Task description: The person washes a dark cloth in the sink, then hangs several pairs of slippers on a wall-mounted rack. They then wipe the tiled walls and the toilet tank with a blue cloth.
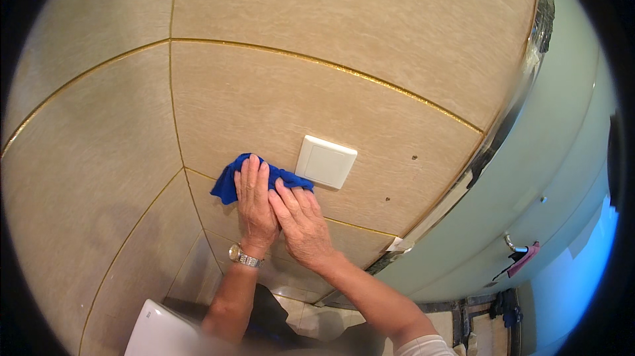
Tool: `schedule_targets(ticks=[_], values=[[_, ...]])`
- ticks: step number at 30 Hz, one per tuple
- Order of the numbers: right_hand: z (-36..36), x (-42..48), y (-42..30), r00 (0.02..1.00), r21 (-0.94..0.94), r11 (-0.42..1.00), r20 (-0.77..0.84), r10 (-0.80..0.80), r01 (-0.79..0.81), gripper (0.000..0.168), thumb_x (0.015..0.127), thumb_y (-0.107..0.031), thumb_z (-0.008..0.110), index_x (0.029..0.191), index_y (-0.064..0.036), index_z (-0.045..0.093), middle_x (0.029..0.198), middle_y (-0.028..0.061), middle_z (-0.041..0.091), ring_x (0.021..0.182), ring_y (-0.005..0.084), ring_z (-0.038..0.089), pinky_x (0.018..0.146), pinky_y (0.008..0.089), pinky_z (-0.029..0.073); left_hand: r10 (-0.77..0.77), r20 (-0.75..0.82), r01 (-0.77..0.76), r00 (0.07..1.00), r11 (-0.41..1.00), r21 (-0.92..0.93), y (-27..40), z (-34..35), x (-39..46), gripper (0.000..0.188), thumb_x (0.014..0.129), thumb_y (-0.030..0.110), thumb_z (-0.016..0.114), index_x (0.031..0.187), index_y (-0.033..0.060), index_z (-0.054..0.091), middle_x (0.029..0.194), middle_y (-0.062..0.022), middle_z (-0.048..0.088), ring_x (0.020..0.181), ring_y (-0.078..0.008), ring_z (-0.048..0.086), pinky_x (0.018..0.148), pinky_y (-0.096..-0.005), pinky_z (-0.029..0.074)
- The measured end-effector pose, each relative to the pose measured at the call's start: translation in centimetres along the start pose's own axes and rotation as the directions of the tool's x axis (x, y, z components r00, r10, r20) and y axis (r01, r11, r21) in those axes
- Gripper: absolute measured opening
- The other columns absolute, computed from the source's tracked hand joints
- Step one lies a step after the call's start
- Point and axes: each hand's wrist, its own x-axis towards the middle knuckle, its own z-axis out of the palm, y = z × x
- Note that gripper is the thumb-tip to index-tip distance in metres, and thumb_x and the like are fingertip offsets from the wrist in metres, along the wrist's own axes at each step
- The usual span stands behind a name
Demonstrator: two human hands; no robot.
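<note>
A blue cloth (225, 185) lies bunched against the beige tiled wall (317, 93), below and left of a white square wall switch plate (327, 163). My left hand (256, 202) presses the cloth to the wall with its fingers laid flat and pointing up; a metal wristwatch (246, 257) is on that wrist. Beside it, my right hand (303, 224) holds the cloth's right part under its fingertips, just beneath the plate's lower left corner. The two hands touch near the thumbs. Part of the cloth is hidden under the fingers.
Gold grout lines meet at the wall corner on the left. Two small holes or screws (414, 157) mark the wall right of the plate. A white glossy fixture (158, 331) stands low left. At right, a greenish door panel (496, 217) has a metal handle (514, 245) with a pink-and-black cloth.
</note>
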Motion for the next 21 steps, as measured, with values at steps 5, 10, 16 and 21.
schedule_targets(ticks=[5,10,16,21], values=[[-0.5,-0.6,-0.5,0.987,0.058,0.998,-0.161,0.021,-0.012,0.055,0.086,-0.001,0.068,0.14,-0.001,0.061,0.15,0.0228,0.055,0.135,0.0432,0.053,0.113,0.0517,0.042,-0.007,0.019,0.008,1.0,0.998,-0.056,0.6,-0.2,0.2,0.056,0.103,0.017,0.058,0.155,-0.0011,0.045,0.165,-0.0255,0.039,0.154,-0.0444,0.036,0.126,-0.061,0.023],[-2.2,-0.2,0.6,0.993,-0.093,0.995,-0.109,0.035,-0.045,0.053,0.09,-0.003,0.065,0.142,0.0,0.059,0.154,0.0208,0.052,0.141,0.0404,0.049,0.112,0.0495,0.042,-0.021,-0.015,0.02,1.0,0.998,-0.067,2.6,1.2,0.5,0.056,0.104,0.015,0.057,0.156,-0.0011,0.043,0.165,-0.0261,0.039,0.154,-0.0448,0.035,0.126,-0.0609,0.022],[-3.2,1.2,-0.6,0.992,-0.055,0.996,-0.101,0.071,-0.076,0.053,0.088,0.0,0.064,0.141,0.002,0.058,0.153,0.0219,0.053,0.14,0.0418,0.051,0.112,0.0487,0.044,-0.03,-0.014,0.029,0.999,0.997,-0.069,2.6,0.7,1.1,0.053,0.105,0.013,0.053,0.155,-0.0021,0.044,0.164,-0.0266,0.04,0.154,-0.045,0.035,0.126,-0.0602,0.021],[-4.3,0.9,-0.9,0.992,-0.007,0.997,-0.099,0.072,-0.073,0.054,0.086,0.002,0.066,0.139,0.003,0.059,0.151,0.0244,0.053,0.139,0.045,0.051,0.113,0.0527,0.042,-0.051,-0.011,0.049,0.999,0.989,-0.143,3.3,0.0,2.3,0.054,0.103,0.009,0.051,0.155,-0.0037,0.043,0.164,-0.0258,0.041,0.154,-0.0439,0.035,0.127,-0.0581,0.022]])
